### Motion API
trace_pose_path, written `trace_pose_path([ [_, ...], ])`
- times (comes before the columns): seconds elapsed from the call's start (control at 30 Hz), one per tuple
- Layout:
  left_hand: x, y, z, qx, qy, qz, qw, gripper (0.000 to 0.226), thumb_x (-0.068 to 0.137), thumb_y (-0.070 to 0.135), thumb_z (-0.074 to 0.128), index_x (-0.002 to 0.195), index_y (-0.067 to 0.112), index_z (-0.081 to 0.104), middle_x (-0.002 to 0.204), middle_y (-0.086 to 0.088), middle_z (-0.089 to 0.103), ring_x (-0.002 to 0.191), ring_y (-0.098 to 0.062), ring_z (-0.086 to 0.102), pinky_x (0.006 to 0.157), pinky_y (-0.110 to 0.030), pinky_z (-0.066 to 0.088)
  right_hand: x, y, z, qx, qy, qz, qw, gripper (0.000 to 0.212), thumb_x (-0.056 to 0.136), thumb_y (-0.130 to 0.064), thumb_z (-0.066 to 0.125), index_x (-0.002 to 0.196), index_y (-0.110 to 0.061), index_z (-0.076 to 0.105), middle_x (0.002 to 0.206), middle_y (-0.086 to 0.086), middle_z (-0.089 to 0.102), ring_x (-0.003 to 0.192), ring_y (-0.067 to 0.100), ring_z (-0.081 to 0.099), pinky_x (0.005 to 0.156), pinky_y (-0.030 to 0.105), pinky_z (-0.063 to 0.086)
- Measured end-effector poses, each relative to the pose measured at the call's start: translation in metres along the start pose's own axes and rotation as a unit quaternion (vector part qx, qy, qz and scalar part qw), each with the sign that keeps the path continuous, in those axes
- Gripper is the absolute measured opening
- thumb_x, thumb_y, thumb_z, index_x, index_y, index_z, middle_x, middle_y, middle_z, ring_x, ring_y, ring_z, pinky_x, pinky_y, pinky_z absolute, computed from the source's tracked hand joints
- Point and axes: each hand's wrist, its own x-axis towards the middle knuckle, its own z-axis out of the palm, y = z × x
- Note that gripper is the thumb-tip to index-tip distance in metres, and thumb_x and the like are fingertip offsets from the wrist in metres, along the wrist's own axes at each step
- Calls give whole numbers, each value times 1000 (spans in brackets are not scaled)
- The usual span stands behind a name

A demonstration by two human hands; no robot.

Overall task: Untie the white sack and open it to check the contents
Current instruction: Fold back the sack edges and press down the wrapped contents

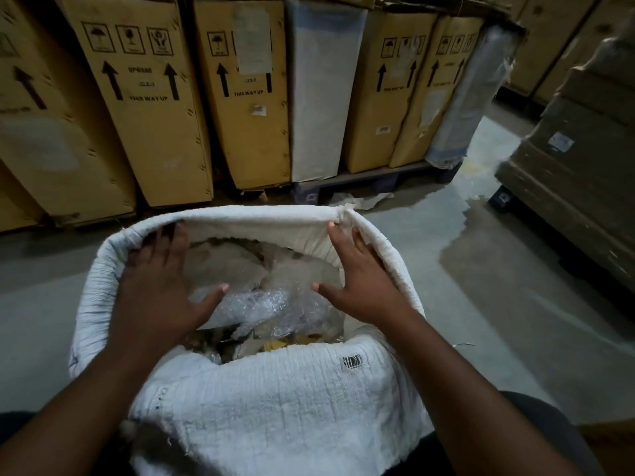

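Observation:
The white woven sack (275,400) stands on the floor in front of me with its mouth wide open and its rim rolled outward. Inside lie bubble wrap (264,304), clear plastic film and brown paper scraps. My left hand (158,290) reaches into the mouth on the left, fingers spread, fingertips against the inner left rim. My right hand (360,276) is spread the same way on the right, fingertips touching the far right rim. Neither hand grips anything.
Tall cardboard boxes (144,97) marked "THIS WAY UP" stand in a row on a dark pallet (360,182) behind the sack. A wrapped brown pallet load (577,187) sits at the right. Grey concrete floor (481,262) with a wet-looking patch lies between them.

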Motion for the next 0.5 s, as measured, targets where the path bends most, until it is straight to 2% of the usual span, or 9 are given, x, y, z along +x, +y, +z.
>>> trace_pose_path([
  [0.1,7,-6,-9,-10,48,-21,999,116,80,80,45,167,11,11,165,-24,31,150,-41,33,124,-59,25,5,5,-12,5,56,-12,998,107,88,-42,75,167,-28,3,173,-14,5,158,3,-1,126,21,5],
  [0.23,13,-9,-12,-19,61,-21,998,117,79,81,45,168,14,10,165,-24,31,151,-40,33,126,-58,23,9,8,-26,-6,103,-20,994,101,89,-37,73,166,-30,8,172,-10,16,151,-7,7,116,2,1],
  [0.37,13,-5,-10,-16,66,-13,998,118,77,80,49,167,12,14,163,-25,34,150,-42,34,126,-60,23,11,13,-24,-12,104,-6,995,102,89,-43,73,167,-27,8,173,-7,16,154,-2,9,116,4,2],
  [0.5,11,-5,-9,-6,48,-9,999,121,76,82,50,167,13,11,165,-22,33,150,-40,33,126,-58,22,9,16,-21,-9,92,7,996,108,87,-44,77,167,-28,5,173,-6,16,158,8,12,121,19,12],
])
